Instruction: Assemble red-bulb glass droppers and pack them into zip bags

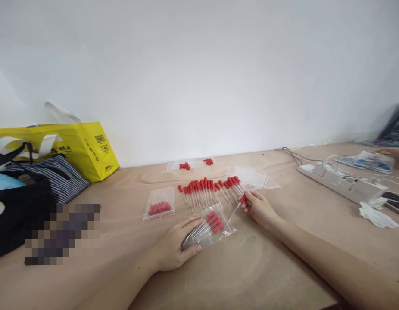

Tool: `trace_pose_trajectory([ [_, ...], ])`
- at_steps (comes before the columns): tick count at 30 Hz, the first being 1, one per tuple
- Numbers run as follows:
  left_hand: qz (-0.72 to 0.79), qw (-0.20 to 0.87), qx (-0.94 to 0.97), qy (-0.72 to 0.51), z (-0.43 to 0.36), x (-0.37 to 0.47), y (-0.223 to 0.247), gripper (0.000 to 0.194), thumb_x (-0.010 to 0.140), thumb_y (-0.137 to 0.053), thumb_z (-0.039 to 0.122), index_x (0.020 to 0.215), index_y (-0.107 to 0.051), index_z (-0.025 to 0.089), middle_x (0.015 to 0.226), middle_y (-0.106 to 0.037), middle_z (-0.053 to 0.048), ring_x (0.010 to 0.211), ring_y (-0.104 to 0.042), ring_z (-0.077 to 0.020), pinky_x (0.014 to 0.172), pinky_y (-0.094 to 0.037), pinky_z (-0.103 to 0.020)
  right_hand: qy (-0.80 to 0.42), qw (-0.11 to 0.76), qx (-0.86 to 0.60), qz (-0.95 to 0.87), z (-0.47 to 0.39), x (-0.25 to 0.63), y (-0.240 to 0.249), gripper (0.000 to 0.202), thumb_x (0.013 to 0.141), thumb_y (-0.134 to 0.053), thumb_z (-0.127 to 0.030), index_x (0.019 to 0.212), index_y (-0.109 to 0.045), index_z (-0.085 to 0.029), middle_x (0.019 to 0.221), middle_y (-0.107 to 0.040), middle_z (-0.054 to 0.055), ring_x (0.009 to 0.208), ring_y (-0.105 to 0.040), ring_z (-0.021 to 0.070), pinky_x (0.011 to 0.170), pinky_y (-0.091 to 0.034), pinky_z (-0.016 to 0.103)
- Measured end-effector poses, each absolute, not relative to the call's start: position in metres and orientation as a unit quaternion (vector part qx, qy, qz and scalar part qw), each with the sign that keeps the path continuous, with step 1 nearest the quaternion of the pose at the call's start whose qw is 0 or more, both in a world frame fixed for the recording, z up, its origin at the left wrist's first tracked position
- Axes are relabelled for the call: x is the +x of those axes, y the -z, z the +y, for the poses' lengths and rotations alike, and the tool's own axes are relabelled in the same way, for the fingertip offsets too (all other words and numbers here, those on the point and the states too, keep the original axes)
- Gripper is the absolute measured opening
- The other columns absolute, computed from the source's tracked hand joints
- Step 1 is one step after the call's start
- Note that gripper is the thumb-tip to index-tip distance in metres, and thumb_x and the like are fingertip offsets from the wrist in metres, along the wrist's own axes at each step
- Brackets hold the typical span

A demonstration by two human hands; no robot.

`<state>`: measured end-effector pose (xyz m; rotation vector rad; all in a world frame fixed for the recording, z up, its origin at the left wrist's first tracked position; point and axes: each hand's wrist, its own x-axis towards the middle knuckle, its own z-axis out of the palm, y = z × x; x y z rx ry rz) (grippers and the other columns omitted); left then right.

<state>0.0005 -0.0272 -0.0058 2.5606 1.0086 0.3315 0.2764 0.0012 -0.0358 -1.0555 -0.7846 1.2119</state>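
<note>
My left hand (176, 245) is closed around the bottom end of a clear zip bag (223, 234) that holds several glass droppers with red rubber bulbs (215, 221). My right hand (259, 207) pinches one dropper (235, 210) by its red bulb, the glass tip slanting down to the left near the bag's mouth. Behind the bag, several loose droppers (202, 193) lie in a row, red bulbs toward the wall. A filled zip bag (159, 203) of droppers lies to their left, bulbs toward me.
Bags with red bulbs (184, 165) lie near the wall, and flat clear bags (251, 178) behind my right hand. At left are a yellow bag (89, 148) and a striped bag (63, 176). A power strip (331, 183) with cables and a crumpled tissue (377, 214) are at right; another person's hand (396, 154) is beyond.
</note>
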Motion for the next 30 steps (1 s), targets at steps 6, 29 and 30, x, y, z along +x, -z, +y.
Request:
trace_pose_trajectory([
  [6,0.365,0.188,0.905,-0.110,-0.029,0.003,0.001,0.055,0.079,-0.049,0.039,0.130,-0.033,0.025,0.136,-0.034,-0.006,0.123,-0.032,-0.0254,0.100,-0.029,-0.044,-0.621,0.531,-0.429,-0.385,-0.010,0.277,0.036,0.028,0.068,-0.066,-0.039,0.071,-0.047,-0.019,0.064,-0.057,-0.001,0.053,-0.056,0.0087,0.051,-0.049,0.021],
  [29,0.370,0.179,0.906,-0.098,-0.027,0.004,0.002,0.054,0.079,-0.048,0.038,0.129,-0.035,0.022,0.136,-0.035,-0.007,0.123,-0.033,-0.0248,0.101,-0.028,-0.043,-0.628,0.291,-0.359,-0.626,-0.010,0.271,0.030,0.038,0.060,-0.070,-0.040,0.083,-0.054,-0.015,0.062,-0.057,-0.004,0.042,-0.049,0.0036,0.040,-0.038,0.015],
  [30,0.367,0.180,0.907,-0.101,-0.027,0.004,0.003,0.053,0.079,-0.048,0.038,0.128,-0.035,0.022,0.135,-0.036,-0.007,0.123,-0.033,-0.0248,0.101,-0.029,-0.043,-0.620,0.298,-0.367,-0.627,-0.010,0.269,0.030,0.038,0.060,-0.070,-0.041,0.083,-0.054,-0.015,0.062,-0.056,-0.005,0.039,-0.046,0.0025,0.037,-0.036,0.014],
])
